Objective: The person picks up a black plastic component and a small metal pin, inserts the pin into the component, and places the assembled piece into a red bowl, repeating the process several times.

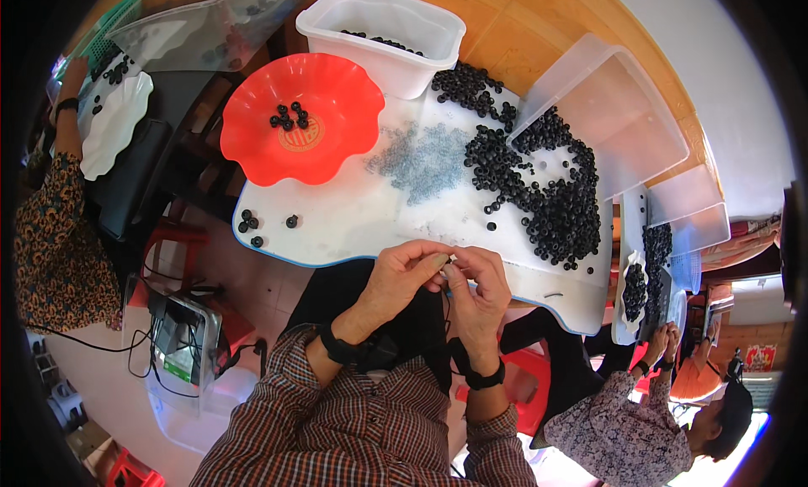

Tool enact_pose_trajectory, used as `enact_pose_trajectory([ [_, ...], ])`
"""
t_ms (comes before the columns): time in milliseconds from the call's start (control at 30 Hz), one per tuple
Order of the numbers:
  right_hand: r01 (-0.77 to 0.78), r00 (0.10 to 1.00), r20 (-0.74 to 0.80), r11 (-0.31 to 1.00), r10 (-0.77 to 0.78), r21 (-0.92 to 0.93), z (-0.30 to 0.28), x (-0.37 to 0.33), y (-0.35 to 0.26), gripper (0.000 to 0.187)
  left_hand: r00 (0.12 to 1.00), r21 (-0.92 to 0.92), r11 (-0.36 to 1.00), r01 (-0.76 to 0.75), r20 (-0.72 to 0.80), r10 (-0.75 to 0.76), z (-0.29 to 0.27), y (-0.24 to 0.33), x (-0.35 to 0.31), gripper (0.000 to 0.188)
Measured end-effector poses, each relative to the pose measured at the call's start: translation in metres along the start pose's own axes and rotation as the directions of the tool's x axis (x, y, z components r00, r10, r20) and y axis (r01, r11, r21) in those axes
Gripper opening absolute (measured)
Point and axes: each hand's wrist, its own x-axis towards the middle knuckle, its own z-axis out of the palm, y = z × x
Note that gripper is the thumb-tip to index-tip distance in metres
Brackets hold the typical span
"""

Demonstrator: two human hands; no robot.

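My left hand [402,278] and my right hand [478,295] meet fingertip to fingertip at the front edge of the white table [353,222]. Both are closed in a pinch; whatever small piece sits between the fingers is mostly hidden. Beyond them lies a scatter of small clear pieces [425,163]. To the right spreads a large heap of small round black parts [566,226]. A scalloped red dish [345,87] at the far left holds several black parts. A few more black parts [251,222] rest near the table's left edge.
Behind the dish stands a white tub [383,14] with black parts inside. A clear plastic bin [623,121] tilts over the heap. One co-worker's patterned sleeve [63,226] shows at left; another person [623,428] sits at right. Red stools [530,386] stand below.
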Motion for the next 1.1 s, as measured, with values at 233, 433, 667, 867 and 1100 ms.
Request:
enact_pose_trajectory([
  [233,-0.083,0.996,0.038,0.983,0.078,0.161,-0.0031,-0.0032,0.0024,0.023,0.999,-0.003,1.0,0.028,0.028,-0.028,-0.0014,-0.0012,0.0025,0.019],
  [433,-0.065,0.995,0.079,0.985,0.053,0.16,-0.0051,-0.0006,0.0018,0.018,0.999,-0.02,0.999,0.034,0.034,-0.034,-0.0024,-0.0042,0.0031,0.021],
  [667,-0.142,0.989,0.089,0.954,0.122,0.265,-0.0028,-0.0048,0.0067,0.017,0.999,-0.001,0.999,0.034,0.005,-0.034,-0.0004,-0.006,0.0037,0.022],
  [867,-0.141,0.984,0.139,0.972,0.116,0.186,-0.0063,-0.0032,0.0044,0.015,0.999,0.066,0.997,0.049,-0.006,-0.049,-0.0017,0.0,0.0031,0.021],
  [1100,-0.165,0.973,0.185,0.976,0.137,0.144,-0.0095,-0.0022,0.0061,0.018,0.997,0.058,0.996,0.072,0.036,-0.074,-0.0062,0.0013,0.0049,0.022],
])
